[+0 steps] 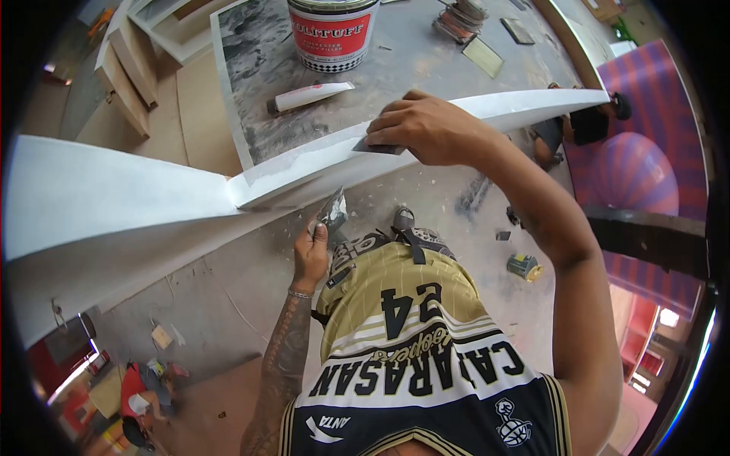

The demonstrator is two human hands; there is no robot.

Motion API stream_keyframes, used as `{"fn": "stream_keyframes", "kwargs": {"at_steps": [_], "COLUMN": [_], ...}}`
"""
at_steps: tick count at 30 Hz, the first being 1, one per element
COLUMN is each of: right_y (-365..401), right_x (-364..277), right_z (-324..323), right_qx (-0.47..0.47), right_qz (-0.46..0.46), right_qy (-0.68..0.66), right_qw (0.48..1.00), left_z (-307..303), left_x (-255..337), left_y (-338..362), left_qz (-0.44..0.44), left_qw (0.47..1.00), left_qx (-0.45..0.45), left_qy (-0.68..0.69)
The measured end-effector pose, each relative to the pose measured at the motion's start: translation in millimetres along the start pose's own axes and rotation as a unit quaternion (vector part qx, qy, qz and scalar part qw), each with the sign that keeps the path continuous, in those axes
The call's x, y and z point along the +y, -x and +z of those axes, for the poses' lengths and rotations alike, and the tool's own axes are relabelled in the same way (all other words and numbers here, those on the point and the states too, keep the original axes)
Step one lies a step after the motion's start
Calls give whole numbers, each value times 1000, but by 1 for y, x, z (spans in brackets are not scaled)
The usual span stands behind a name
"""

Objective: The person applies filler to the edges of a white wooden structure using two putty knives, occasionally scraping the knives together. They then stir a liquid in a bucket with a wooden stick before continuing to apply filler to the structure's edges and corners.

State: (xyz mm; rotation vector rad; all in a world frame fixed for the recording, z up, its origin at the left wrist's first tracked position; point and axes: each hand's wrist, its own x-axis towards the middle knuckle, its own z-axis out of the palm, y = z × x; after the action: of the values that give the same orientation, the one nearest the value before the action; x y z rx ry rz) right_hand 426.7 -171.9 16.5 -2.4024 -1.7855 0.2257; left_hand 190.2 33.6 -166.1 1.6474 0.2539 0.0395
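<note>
In the head view, my right hand (430, 128) is closed round a dark flat putty spreader (378, 147). The spreader's blade rests against the upper edge of a long white curved panel (296, 162), where a greyish strip of filler shows. Lower down, my left hand (311, 254) grips a second putty knife (333, 209) with whitish filler smeared over its blade. That knife is held upright, a little below the panel and apart from it. Beyond the panel, a white tube (313, 96) lies on the dusty work table (262, 57).
A red and white filler can (332, 34) stands on the table, near stacked round items (461, 19) and a small flat plate (483, 58). A yellow-black container (525, 266) lies on the floor. People are at the right (589, 121) and lower left (141, 395). Wooden frames (125, 87) stand at upper left.
</note>
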Motion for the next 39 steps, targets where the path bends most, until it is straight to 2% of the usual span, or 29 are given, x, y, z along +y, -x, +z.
{"fn": "stream_keyframes", "kwargs": {"at_steps": [2,8,10,13,14,17,20,25,26,29,30,34,37,39], "right_y": [-7,6,19,41,48,71,97,153,163,189,192,168,166,175], "right_x": [16,46,60,77,82,99,111,125,124,128,124,90,64,53], "right_z": [0,-4,-2,-1,-2,-3,-6,-12,-20,-18,-14,13,50,47], "right_qx": [-22,-87,-68,-43,-36,-27,-24,-14,-45,-33,17,131,171,139], "right_qz": [-58,-113,-128,-152,-161,-165,-143,-69,-38,83,111,143,177,194], "right_qy": [-8,-28,-30,-33,-33,-39,-37,-26,-19,11,-7,11,47,53], "right_qw": [998,989,989,987,986,985,989,997,998,996,994,981,968,970], "left_z": [11,67,89,129,136,160,185,195,193,185,181,167,148,132], "left_x": [4,17,17,19,22,20,32,37,37,44,42,55,54,50], "left_y": [2,9,14,11,14,10,-1,-12,-13,-15,-16,-24,-20,-19], "left_qz": [14,1,-33,-9,-40,-32,-58,-94,-99,-92,-98,-101,-105,-94], "left_qw": [1000,988,985,973,972,961,877,836,833,848,853,877,900,915], "left_qx": [25,154,170,226,221,232,246,194,183,141,125,93,52,16], "left_qy": [0,31,21,49,68,144,410,505,513,502,497,460,420,393]}}
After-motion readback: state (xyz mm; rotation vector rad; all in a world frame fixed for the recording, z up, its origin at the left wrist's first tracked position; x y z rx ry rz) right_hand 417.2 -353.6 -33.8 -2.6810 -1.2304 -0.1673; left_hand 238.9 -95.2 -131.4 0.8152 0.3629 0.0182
